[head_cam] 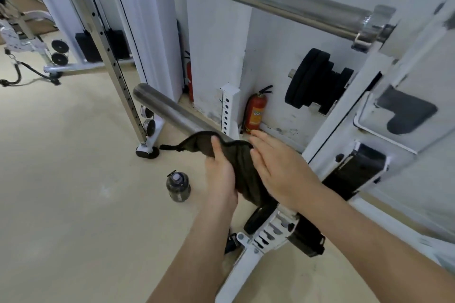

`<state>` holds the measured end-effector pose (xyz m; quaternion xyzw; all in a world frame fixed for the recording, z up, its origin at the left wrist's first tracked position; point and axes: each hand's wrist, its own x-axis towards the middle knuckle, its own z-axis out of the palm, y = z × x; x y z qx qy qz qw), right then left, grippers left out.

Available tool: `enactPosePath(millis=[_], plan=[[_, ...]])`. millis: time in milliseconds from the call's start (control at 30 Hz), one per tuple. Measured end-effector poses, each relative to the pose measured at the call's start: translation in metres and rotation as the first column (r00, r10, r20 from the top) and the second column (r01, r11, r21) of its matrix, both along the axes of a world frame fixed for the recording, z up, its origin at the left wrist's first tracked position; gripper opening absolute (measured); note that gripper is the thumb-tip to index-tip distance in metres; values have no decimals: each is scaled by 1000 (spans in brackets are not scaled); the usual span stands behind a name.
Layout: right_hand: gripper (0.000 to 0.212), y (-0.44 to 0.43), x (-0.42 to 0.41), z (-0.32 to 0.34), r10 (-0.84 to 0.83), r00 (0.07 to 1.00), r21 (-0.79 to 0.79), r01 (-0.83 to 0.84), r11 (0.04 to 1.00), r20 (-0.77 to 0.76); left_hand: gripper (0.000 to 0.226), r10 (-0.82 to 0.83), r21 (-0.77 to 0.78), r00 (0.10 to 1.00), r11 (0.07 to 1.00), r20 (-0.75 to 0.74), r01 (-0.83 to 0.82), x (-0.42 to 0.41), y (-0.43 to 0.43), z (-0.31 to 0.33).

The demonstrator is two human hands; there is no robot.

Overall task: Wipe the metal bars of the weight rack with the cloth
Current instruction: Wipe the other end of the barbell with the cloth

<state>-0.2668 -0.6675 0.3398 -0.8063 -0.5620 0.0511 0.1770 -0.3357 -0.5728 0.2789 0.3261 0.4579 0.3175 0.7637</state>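
Beneath lower steel bar, beige gym floor with dark jug

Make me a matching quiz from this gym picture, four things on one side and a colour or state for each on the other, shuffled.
Things:
1 cloth
2 fire extinguisher
3 top bar
4 weight plates

Colour or state:
A black and round
B red
C gripped by the left hand
D shiny silver

Pairs: 1-C, 2-B, 3-D, 4-A
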Motion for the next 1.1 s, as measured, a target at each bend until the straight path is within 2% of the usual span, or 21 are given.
enactPosePath(millis=[67,133,200,267,300,333,367,400,433,500,533,600,667,733,800,867,933,967,1033,1067,1100], plan=[[37,-32,-9,11,32,999,135,-30,990,-15,36,-80,222,966,966,-244,136,-22,-18,3],[30,-76,-19,13,24,1000,310,-21,951,-9,31,1,405,923,899,-385,168,-46,-30,10],[24,-115,-23,4,-101,994,424,109,899,-41,33,-26,501,955,847,-295,178,-62,-49,33],[15,-139,-19,-13,-270,960,409,277,870,-77,42,-246,549,942,767,-227,333,-59,-71,46],[13,-147,-16,-21,-347,935,372,351,859,-80,48,-345,619,881,627,-323,472,-53,-80,47],[12,-154,-13,-26,-407,910,321,409,854,-76,52,-374,706,802,389,-465,591,-46,-87,43],[20,-159,-9,-30,-454,889,239,453,859,-52,56,-309,728,723,122,-618,675,-37,-91,32],[34,-165,-6,-33,-474,881,117,470,875,10,58,-208,703,680,-58,-703,709,-30,-94,25],[46,-169,-2,-32,-467,880,-39,471,881,88,58,-136,669,656,-127,-743,732,-26,-93,24],[44,-175,7,-27,-380,907,-286,419,862,183,57,-25,636,644,-192,-765,748,-17,-86,25],[38,-176,12,-25,-330,927,-333,371,867,176,57,16,608,626,-220,-779,763,-10,-83,27],[34,-177,18,-25,-264,953,-331,300,895,150,51,68,539,566,-230,-821,810,5,-79,37],[35,-179,22,-29,-222,959,-292,266,919,176,43,100,473,496,-189,-863,861,23,-72,48],[35,-180,20,-32,-211,959,-276,257,926,188,35,166,359,392,-199,-905,912,38,-59,48],[36,-180,22,-32,-194,961,-293,246,924,197,39,240,296,315,-110,-918,949,43,-40,49],[37,-178,25,-32,-185,965,-295,234,926,185,48,225,394,377,34,-898,918,38,-27,51],[39,-177,29,-32,-193,973,-291,222,931,125,50,-7,591,600,167,-800,789,26,-36,52],[40,-176,32,-31,-197,978,-300,209,931,72,47,-132,646,673,200,-727,737,17,-49,52],[40,-173,41,-30,-217,969,-337,167,927,-116,36,-222,709,699,45,-679,703,-1,-83,46],[39,-171,45,-28,-228,940,-360,127,924,-255,29,-217,732,710,-39,-670,680,-10,-93,36],[40,-170,49,-26,-245,883,-376,85,923,-401,22,-221,756,728,-75,-649,651,-19,-96,27]])
